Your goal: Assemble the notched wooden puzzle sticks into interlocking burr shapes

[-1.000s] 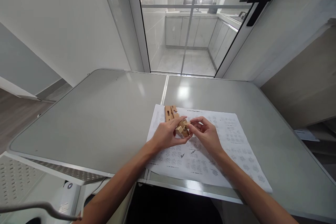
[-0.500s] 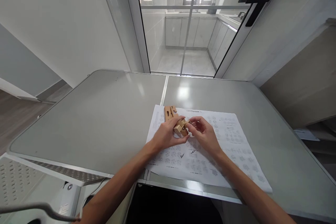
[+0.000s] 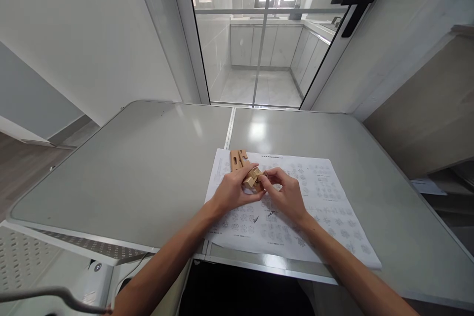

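My left hand (image 3: 237, 188) is curved around a small wooden interlocking puzzle (image 3: 252, 178), thumb along its far side and fingers along its near side. From the right, my right hand (image 3: 283, 187) pinches the puzzle's right side between thumb and fingertips; the exact part it grips is hidden. Just beyond my left hand lie flat wooden pieces (image 3: 235, 160) with slots and notches. Under both hands is a white printed instruction sheet (image 3: 322, 197) covered with small grey diagrams.
The sheet rests on a grey folding table (image 3: 159, 158) with a metal seam down its middle. A glass door (image 3: 246, 49) with a black handle (image 3: 363, 2) stands beyond the far edge. At lower left are a white perforated panel (image 3: 25, 261) and a grey cable (image 3: 55, 292).
My right hand's fingers have closed in slightly against the puzzle's right side. My left hand keeps its hold, and the whole view has shifted a little.
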